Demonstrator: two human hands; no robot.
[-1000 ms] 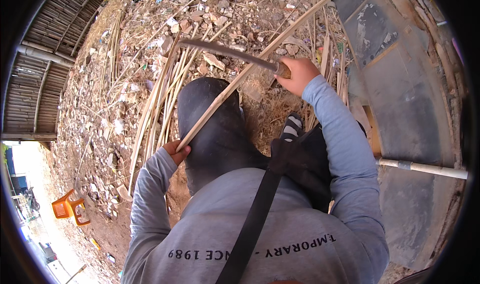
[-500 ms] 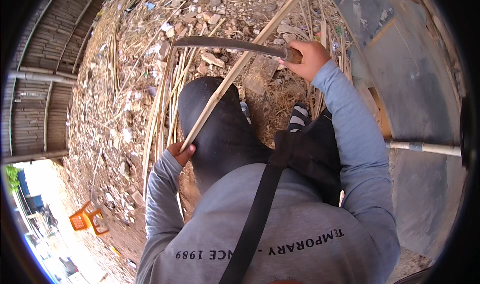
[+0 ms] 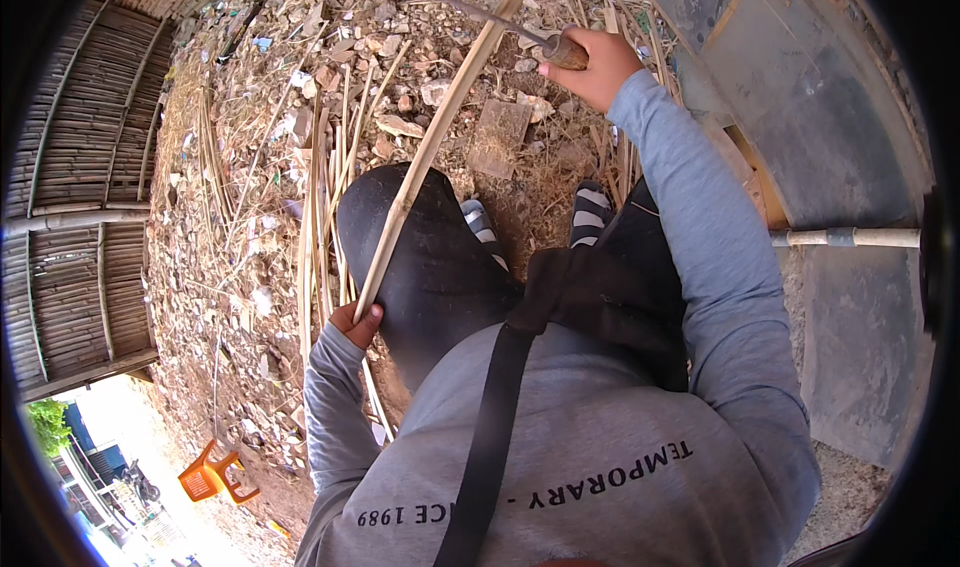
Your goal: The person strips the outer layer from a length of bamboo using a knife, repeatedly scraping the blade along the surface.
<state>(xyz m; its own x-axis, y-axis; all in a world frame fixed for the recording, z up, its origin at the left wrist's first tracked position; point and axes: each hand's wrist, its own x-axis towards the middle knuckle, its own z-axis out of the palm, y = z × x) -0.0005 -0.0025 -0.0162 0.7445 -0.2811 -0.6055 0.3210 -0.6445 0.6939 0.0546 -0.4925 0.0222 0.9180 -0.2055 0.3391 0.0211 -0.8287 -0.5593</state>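
Note:
My left hand (image 3: 355,324) grips the near end of a long pale bamboo strip (image 3: 425,167), thumb on top, beside my left thigh. The strip slants over my left knee and runs out past the top edge of the view. In my right hand (image 3: 603,67) is the wooden handle of a long, slightly curved knife (image 3: 567,53). Its thin dark blade points left and crosses the strip near the top of the view, seen almost edge-on. Whether the blade presses into the strip, I cannot tell.
More bamboo strips (image 3: 318,197) lie beside my left knee. Stones and litter cover the ground around a flat brick slab (image 3: 498,137). Grey panels (image 3: 850,117) stand close on my right, a bamboo wall (image 3: 85,117) far left, and an orange plastic chair (image 3: 207,475) lower left.
My right hand and the knife have moved away from me, farther along the bamboo strip, and the blade has turned more edge-on. My left hand keeps its grip. The view has shifted slightly.

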